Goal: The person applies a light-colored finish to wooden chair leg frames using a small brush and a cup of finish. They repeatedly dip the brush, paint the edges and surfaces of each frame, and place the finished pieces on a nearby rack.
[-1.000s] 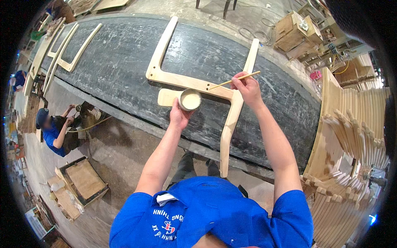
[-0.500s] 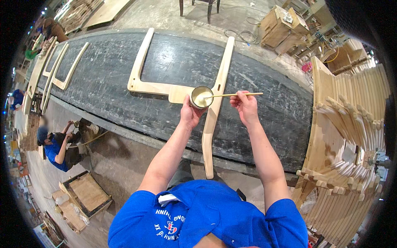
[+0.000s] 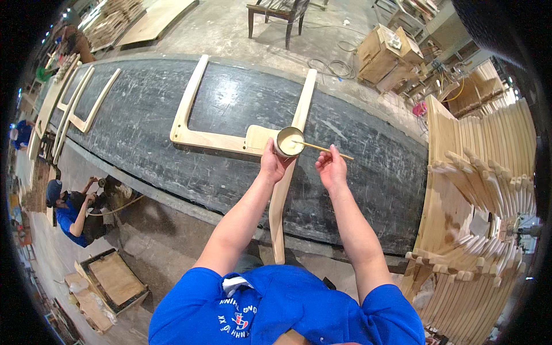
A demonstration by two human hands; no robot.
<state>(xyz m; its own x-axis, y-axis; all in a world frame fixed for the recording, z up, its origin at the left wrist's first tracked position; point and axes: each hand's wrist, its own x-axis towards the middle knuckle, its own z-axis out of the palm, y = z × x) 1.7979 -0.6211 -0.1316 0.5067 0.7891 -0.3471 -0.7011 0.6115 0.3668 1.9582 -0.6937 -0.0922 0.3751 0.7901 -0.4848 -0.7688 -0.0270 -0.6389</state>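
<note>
My left hand (image 3: pixel 273 163) is wrapped round a small round can (image 3: pixel 280 148) of thick cream-coloured paste (image 3: pixel 292 146), held above the workpiece. Between the thumb and fingers of my right hand (image 3: pixel 332 168) is a thin wooden stick (image 3: pixel 319 147); its far tip dips into the paste. Beneath the can lies a pale wooden frame (image 3: pixel 215 140), with one upright at its left and a long curved leg (image 3: pixel 279 213) passing under my left hand. That leg's near end juts past the table's edge towards me. The can hides the joint between crosspiece and leg.
The long dark table (image 3: pixel 356 195) carries more pale frame parts (image 3: pixel 95 106) at its far left. Stacked curved wooden pieces (image 3: pixel 483 138) stand close on the right. A co-worker in blue (image 3: pixel 72 215) crouches at the left, near a wooden box (image 3: pixel 115 280). A chair (image 3: pixel 279 17) stands beyond.
The table and frame sit lower in view. My right hand has come closer to the can, and the stick, level before, now slopes down towards the right. Both hands keep their hold.
</note>
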